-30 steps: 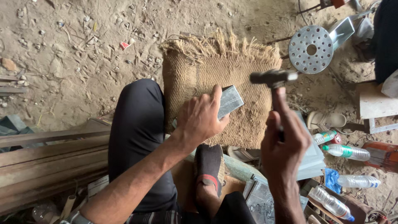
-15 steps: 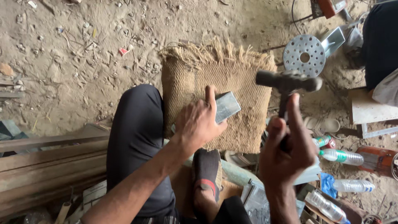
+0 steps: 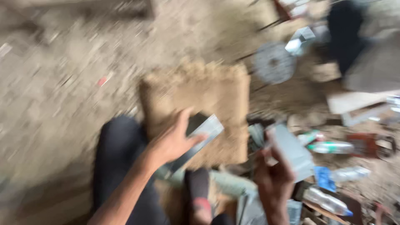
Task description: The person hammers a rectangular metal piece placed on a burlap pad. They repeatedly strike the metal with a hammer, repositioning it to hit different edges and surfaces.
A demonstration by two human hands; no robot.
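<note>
The whole head view is blurred by motion. My left hand (image 3: 173, 141) grips a flat grey metal piece (image 3: 208, 130) and holds it over the near edge of a frayed burlap mat (image 3: 200, 87) on the dirt floor. To the right and nearer me, my right hand (image 3: 273, 179) is closed around the handle of a hammer, whose dark head (image 3: 257, 134) shows only as a smear just right of the metal piece. My knee in black trousers (image 3: 118, 146) is under my left forearm.
A round perforated metal disc (image 3: 273, 62) lies beyond the mat. A grey box (image 3: 293, 152) and several plastic bottles (image 3: 329, 146) crowd the right side. A dark-clothed person (image 3: 346, 37) is at the top right. Sandy, littered ground stretches to the left.
The hammer, raised high before, has dropped toward the metal piece. The view has swung and blurred. My left hand still holds the metal piece on the mat.
</note>
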